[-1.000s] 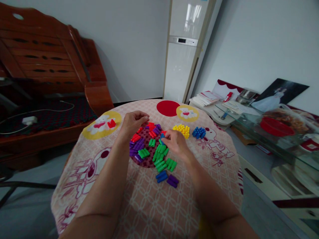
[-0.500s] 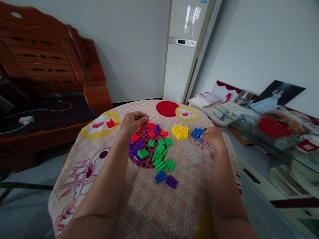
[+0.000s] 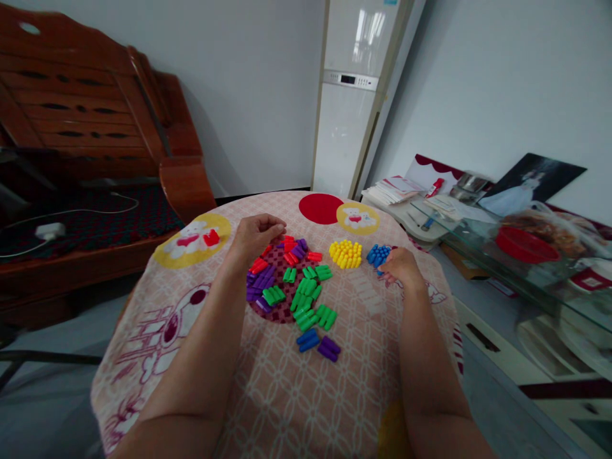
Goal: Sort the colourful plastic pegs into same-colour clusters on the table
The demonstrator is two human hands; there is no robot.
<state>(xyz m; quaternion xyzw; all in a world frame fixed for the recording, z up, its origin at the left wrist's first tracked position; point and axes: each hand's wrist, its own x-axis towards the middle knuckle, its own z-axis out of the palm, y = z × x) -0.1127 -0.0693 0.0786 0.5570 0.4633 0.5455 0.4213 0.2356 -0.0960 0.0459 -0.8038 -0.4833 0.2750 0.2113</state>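
Observation:
My right hand is at the right of the table, its fingertips pinched on a small blue plastic piece that is mostly covered by the fingers. It touches or nearly touches the near side of a tight cluster of blue pieces. Just left of that stands a cluster of yellow pieces. My left hand stays curled above the red pieces; what its fingers hold, if anything, is hidden. Below it lie purple pieces, with green pieces spread toward the middle.
Nearer me lie a blue piece and a purple piece. One red piece sits apart at the left. The cloth-covered round table stands between a wooden bench and a glass shelf holding a red bowl.
My right hand has shifted slightly left and toward me, beside the blue cluster, with the fingers lower. My left hand has stayed in place.

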